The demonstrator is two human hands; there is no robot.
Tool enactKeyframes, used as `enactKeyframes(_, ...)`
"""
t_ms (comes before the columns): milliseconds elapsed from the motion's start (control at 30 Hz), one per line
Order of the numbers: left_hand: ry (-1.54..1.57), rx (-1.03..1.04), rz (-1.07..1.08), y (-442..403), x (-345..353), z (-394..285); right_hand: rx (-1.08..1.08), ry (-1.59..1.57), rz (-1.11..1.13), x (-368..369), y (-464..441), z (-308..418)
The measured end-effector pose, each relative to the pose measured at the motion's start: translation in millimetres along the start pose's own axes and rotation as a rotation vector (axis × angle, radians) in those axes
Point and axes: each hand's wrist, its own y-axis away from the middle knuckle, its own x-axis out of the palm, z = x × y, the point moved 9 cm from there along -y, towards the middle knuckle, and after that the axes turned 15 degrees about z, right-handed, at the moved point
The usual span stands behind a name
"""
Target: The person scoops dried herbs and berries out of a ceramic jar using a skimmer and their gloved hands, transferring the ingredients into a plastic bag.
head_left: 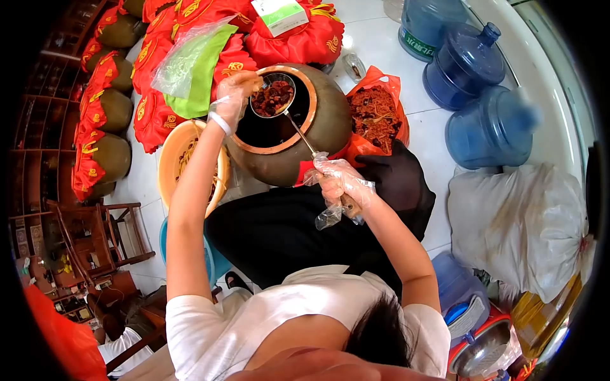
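My right hand (343,184), in a clear plastic glove, is wrapped around the handle of a mesh skimmer (298,130). The skimmer's round head hangs over the mouth of a big brown jar (333,105) and is full of dark red, wet-looking pieces (273,97). At the left side of the skimmer's rim is my left hand (234,96), also gloved, its fingers closed against the edge; the fingertips are partly hidden. Dark liquid (267,131) shows inside the jar's orange-brown rim.
An open red bag of reddish dried material (375,114) stands right of the jar. Left of it sits a yellow basin (170,168) with pale strips inside. Red-cloth-covered jars (292,38) crowd the back. Blue water bottles (464,57) and a white sack (518,228) line the right.
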Motion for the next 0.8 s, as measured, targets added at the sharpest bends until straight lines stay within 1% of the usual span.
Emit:
enactKeyframes(67,0.019,0.009,0.0,-1,2,6,-0.017,-0.002,-0.016,-2,2,-1)
enactKeyframes(133,-0.057,-0.108,-0.055,1,8,11,-0.026,-0.056,0.042,3,1,-2)
enactKeyframes(167,-0.02,-0.13,-0.042,-2,4,18,-0.066,-0.011,0.045,6,4,2)
enactKeyframes(200,0.052,-0.142,-0.087,0,3,20,-0.071,-0.014,0.035,3,6,2)
enactKeyframes(267,0.056,-0.117,-0.17,4,-16,28,-0.088,-0.033,0.108,7,2,3)
enactKeyframes(300,0.053,-0.117,-0.177,7,-25,39,-0.084,-0.033,0.114,9,2,3)
enactKeyframes(367,0.131,-0.206,-0.286,18,-46,69,-0.036,-0.02,0.023,5,6,1)
enactKeyframes(400,0.149,-0.254,-0.305,23,-46,76,-0.034,-0.02,0.024,5,5,1)
enactKeyframes(467,0.2,-0.129,-0.121,17,-38,95,-0.038,-0.064,0.04,7,7,0)
enactKeyframes(500,-0.142,-0.138,-0.035,13,-55,123,-0.031,-0.16,0.048,3,3,-7)
enactKeyframes(533,0.109,-0.329,-0.061,18,-34,126,0.055,-0.26,0.181,12,5,-15)
enactKeyframes(567,0.358,-0.516,-0.135,28,-10,125,0.007,-0.167,0.119,8,8,-12)
enactKeyframes(600,0.326,-0.366,-0.006,14,-18,160,-0.04,-0.071,0.06,9,11,-5)
enactKeyframes(633,0.31,-0.209,0.117,3,-24,192,-0.051,-0.049,0.074,17,14,0)
enactKeyframes(667,0.376,-0.177,0.116,3,-25,206,-0.028,-0.04,0.059,18,17,-1)
enactKeyframes(733,0.436,-0.145,0.109,3,-26,210,-0.02,0.064,0.071,18,18,1)
enactKeyframes(767,0.234,0.01,0.15,2,-30,194,-0.015,0.063,0.076,21,20,2)
enactKeyframes(800,0.151,0.107,0.163,4,-30,179,0.012,0.241,0.012,27,26,11)
